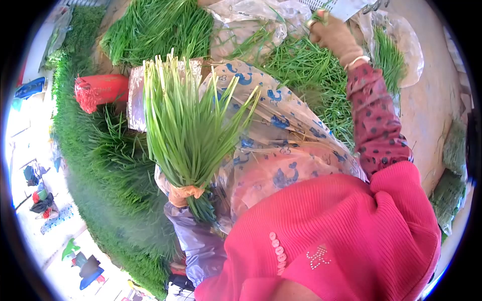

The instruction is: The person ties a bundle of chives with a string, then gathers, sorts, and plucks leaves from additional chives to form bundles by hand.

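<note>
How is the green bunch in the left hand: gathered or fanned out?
Gathered at the grip, fanned out beyond: the left hand wraps the green bunch, and its pale stalk ends spread apart.

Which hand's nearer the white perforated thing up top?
Right. The right hand is just beside the white perforated thing; the left hand is farther off, gripping the green bunch.

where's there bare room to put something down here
Bare tan ground shows on the right, between the dotted sleeve and the green bundles. It is crowded near the right hand, where loose stalks lie, and along the left, where a long green heap runs.
</note>
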Available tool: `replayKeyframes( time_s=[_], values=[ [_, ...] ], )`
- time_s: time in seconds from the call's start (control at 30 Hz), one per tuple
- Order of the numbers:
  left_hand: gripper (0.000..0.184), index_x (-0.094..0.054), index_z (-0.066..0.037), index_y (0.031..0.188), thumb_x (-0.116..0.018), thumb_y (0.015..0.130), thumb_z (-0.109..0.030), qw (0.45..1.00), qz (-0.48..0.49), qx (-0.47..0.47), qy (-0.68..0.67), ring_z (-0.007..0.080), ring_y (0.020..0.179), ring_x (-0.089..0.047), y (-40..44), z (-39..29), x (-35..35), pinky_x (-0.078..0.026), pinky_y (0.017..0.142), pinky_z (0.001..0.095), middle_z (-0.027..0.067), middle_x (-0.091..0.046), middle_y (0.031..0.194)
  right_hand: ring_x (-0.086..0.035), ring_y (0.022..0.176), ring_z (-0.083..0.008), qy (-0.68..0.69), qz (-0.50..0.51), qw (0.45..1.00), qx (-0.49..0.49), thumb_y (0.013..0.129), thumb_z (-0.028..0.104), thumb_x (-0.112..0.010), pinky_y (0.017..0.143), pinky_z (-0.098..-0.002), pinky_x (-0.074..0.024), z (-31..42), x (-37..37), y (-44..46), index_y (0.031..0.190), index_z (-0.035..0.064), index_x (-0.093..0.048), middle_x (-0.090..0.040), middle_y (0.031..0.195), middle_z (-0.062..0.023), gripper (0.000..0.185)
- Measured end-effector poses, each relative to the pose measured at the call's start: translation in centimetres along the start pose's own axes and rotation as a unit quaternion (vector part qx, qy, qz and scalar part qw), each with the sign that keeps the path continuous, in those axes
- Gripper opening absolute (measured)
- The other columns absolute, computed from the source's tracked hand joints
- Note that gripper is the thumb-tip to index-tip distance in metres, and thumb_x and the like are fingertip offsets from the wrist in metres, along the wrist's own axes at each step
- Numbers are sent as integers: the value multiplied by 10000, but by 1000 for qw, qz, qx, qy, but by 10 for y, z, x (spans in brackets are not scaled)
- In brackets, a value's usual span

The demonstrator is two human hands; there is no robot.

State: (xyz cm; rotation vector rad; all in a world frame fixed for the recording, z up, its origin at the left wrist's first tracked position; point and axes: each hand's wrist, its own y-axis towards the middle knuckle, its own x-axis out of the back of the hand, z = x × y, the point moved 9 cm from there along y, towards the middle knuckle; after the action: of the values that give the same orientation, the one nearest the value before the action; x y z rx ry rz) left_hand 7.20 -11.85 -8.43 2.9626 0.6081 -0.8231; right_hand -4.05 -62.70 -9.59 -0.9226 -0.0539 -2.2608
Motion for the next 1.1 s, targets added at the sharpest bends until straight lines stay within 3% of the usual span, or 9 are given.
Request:
replayKeyframes(
  time_s=[0.1,0.2,0.37,0.63,0.7,0.77,0.9,1.03,1.1],
  values=[
    [738,-371,12,1364,-774,767,-148,990,-59,13,129,272,971,-625,-20,8,30,-533,781,386,157,-570,1210,-572,588,-82,108,195,973,63,906,272,-584,557,-252,-465,66,-51,-54,1144,91,-658,-633,684,-7,309],
    [605,-380,17,1277,-733,806,-123,976,-110,43,182,233,448,-509,-19,4,32,-361,328,324,203,-545,770,-588,614,-99,50,229,946,222,891,285,-602,575,-284,-474,117,-89,-66,1105,98,-690,-646,695,-28,297],
    [608,-388,-62,1362,-666,822,-29,980,-64,183,40,293,597,-546,-37,23,37,-426,424,407,213,-555,1067,-589,622,-123,-59,385,899,202,841,307,-648,589,-306,-473,144,-136,-85,1015,111,-719,-659,705,-44,272],
    [522,-435,7,1274,-678,814,-37,984,-2,71,165,260,610,-578,6,-13,-21,-435,437,391,154,-614,869,-631,651,-186,-10,427,889,164,798,251,-668,612,-344,-489,128,-167,-101,916,93,-718,-675,722,-73,203],
    [542,-435,32,1250,-715,796,-59,928,31,-2,370,247,575,-573,18,-34,-36,-436,435,387,143,-612,840,-662,733,-294,-40,261,912,313,810,238,-635,682,-403,-509,143,-158,-91,909,72,-701,-682,772,-136,204],
    [561,-433,46,1234,-742,782,-77,832,59,-60,549,239,540,-564,13,-38,-45,-435,431,384,140,-607,826,-654,810,-362,-117,243,922,277,835,246,-591,747,-436,-507,143,-146,-84,936,66,-695,-674,809,-175,231],
    [570,-431,40,1209,-764,778,-129,945,10,122,303,243,500,-551,-30,9,27,-421,407,370,135,-589,799,-670,768,-270,-142,-12,937,320,877,237,-543,699,-399,-518,127,-63,-23,992,104,-705,-685,830,-167,239],
    [502,-414,3,1233,-708,843,-113,911,22,56,407,260,495,-544,-43,9,37,-404,388,363,163,-555,772,-619,868,-424,-114,-366,870,310,867,235,-566,763,-488,-485,75,66,17,995,31,-667,-651,902,-245,261],
    [494,-422,6,1220,-717,847,-130,980,-8,43,194,256,493,-544,-41,9,38,-403,387,364,157,-554,747,-624,839,-409,-190,-347,878,270,879,251,-573,752,-465,-495,72,99,17,1003,39,-670,-651,891,-245,265]
  ],
)
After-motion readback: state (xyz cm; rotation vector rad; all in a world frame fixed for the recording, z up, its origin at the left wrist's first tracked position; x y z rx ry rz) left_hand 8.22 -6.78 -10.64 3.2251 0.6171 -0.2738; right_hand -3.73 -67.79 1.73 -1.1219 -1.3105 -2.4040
